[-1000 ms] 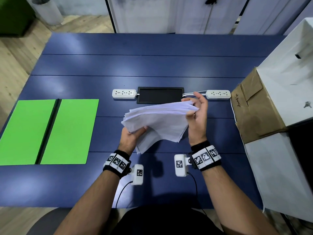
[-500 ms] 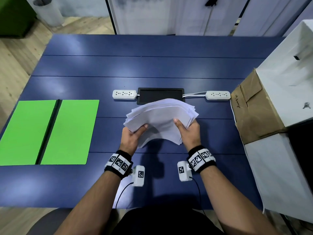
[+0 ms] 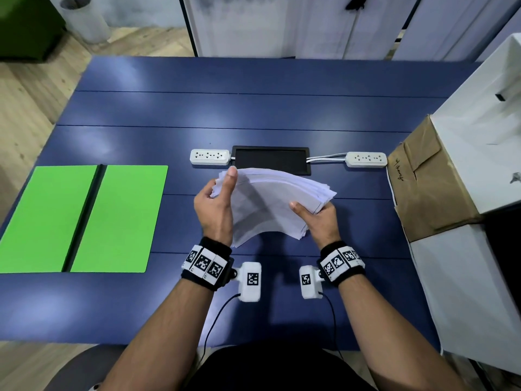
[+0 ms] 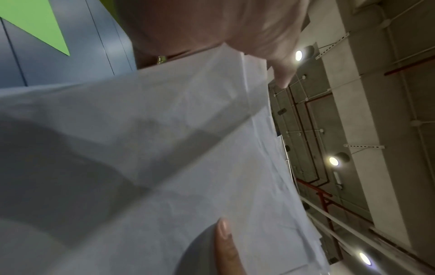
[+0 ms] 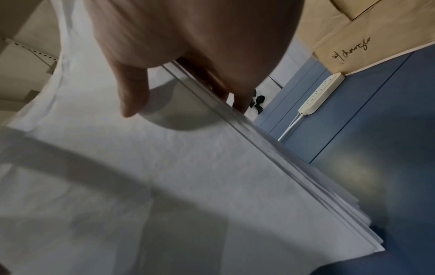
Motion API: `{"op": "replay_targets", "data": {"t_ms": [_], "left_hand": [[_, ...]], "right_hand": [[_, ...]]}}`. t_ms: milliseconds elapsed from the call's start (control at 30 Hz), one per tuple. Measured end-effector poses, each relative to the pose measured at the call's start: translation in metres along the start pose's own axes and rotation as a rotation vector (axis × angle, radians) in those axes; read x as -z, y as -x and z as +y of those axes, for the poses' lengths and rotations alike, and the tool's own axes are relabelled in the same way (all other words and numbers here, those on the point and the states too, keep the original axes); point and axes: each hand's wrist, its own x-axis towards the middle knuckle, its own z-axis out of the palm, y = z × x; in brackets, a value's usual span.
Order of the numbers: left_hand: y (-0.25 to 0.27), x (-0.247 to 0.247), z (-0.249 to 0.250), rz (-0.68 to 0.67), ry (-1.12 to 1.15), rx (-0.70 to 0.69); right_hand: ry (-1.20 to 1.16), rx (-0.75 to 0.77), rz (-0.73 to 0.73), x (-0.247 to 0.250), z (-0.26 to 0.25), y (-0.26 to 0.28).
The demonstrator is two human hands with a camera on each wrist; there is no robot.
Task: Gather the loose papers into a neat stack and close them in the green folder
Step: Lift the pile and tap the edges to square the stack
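Far left, the green folder (image 3: 81, 218) is laid open and flat on the blue table (image 3: 253, 108), well apart from the action. Moving in, the left hand (image 3: 215, 206) is seen against the left edge of the papers (image 3: 270, 204), thumb up along the sheets; whether its fingers are curled round that edge cannot be told. The papers are held up off the table, bowed and fanned, edges uneven. On the right, the right hand (image 3: 318, 218) is clamped on the near right corner, thumb on top, fingers beneath.

Trouble is likely from that fan: with one side possibly only steadied, sheets could be let slip and scattered, or corners bent when the edges are tapped square.

Behind, two power strips (image 3: 210, 157) and a dark tablet-like panel (image 3: 272, 159) are laid out; at right, a brown cardboard box (image 3: 431, 187) and white cabinet (image 3: 479, 122). A wood floor is shown beyond the table.
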Motion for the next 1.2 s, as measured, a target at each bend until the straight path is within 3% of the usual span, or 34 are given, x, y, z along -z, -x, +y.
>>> {"op": "replay_targets", "data": {"t_ms": [100,600,833,967,1200], "left_hand": [[-0.004,-0.001,0.000,0.008,-0.003,0.047],[0.000,0.010,-0.008,-0.007,-0.122,-0.107],[0.000,0.018,-0.015,-0.091,-0.094,-0.134],[0.002,0.017,-0.016,-0.051,-0.090,-0.106],[0.003,0.015,-0.015,-0.082,-0.096,-0.105]], "right_hand": [[-0.018,0.001,-0.008,0.000,-0.002,-0.001],[0.002,-0.025,-0.036,0.008,0.004,-0.007],[0.004,-0.041,-0.046,0.011,0.004,-0.007],[0.019,-0.048,-0.040,0.009,0.000,-0.006],[-0.038,0.031,0.017,-0.003,-0.009,0.002]]}}
